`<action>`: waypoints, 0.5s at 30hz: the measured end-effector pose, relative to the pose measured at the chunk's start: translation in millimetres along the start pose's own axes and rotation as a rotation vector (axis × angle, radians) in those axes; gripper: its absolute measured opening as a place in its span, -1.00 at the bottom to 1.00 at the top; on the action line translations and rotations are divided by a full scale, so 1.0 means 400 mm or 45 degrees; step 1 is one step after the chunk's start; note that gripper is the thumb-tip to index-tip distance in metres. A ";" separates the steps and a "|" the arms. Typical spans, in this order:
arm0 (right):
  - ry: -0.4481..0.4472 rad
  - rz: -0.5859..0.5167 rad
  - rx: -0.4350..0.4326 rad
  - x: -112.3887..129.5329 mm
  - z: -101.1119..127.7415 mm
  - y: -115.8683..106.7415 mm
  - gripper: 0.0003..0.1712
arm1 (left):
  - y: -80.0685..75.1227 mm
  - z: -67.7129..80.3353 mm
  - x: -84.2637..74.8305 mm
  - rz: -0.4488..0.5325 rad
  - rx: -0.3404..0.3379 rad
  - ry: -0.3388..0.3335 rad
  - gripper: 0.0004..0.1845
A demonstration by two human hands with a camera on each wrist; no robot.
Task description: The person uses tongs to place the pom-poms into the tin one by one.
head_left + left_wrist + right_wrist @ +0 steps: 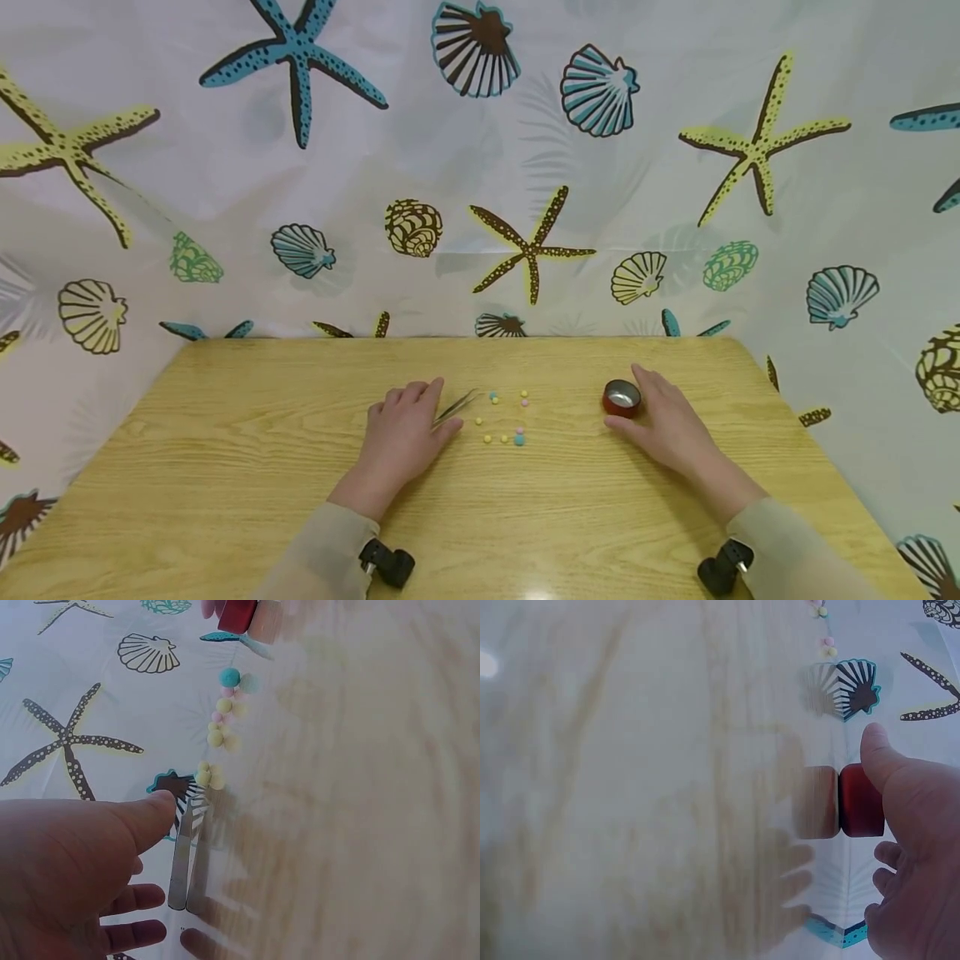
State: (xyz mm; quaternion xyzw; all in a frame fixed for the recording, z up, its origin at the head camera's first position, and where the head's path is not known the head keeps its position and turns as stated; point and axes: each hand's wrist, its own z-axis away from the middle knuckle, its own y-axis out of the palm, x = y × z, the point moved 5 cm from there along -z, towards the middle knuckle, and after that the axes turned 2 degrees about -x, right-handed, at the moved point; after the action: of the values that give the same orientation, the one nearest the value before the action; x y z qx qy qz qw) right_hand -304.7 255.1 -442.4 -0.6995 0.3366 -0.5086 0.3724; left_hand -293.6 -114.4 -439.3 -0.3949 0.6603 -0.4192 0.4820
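Note:
My left hand [431, 410] rests flat on the wooden table [225, 433] with relaxed fingers. Metal tweezers [457, 406] lie on the table between its thumb and index finger, their tips pointing at several small yellow, pink and blue beads [504, 418]. In the left wrist view the tweezers [187, 855] lie just beyond the thumb of the left hand [150, 847], and the beads [217, 727] run in a line past them. My right hand [645, 412] rests beside a small red cup [622, 397]. The thumb lies along the red cup [860, 801] and the loosely curled fingers of the right hand [900, 825] sit just behind it.
A sheet printed with starfish and shells [480, 167] hangs behind the table and drapes down both sides. The table's back edge [465, 338] runs close behind the beads. Black wrist camera mounts [390, 562] sit on both sleeves.

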 end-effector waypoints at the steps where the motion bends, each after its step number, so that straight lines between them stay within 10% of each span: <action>1: 0.003 -0.008 0.005 0.000 -0.003 0.000 0.17 | 0.000 -0.001 0.001 0.001 0.001 -0.003 -0.22; 15: 0.092 -0.176 0.106 -0.016 -0.027 0.020 0.15 | 0.018 -0.017 0.010 0.012 0.031 0.006 -0.24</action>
State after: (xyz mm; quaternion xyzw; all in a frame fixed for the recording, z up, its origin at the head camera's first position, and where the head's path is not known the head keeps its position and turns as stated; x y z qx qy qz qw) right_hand -317.3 254.7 -450.0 -0.6862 0.2795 -0.5714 0.3528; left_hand -301.8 -114.5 -446.0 -0.3848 0.6581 -0.4258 0.4874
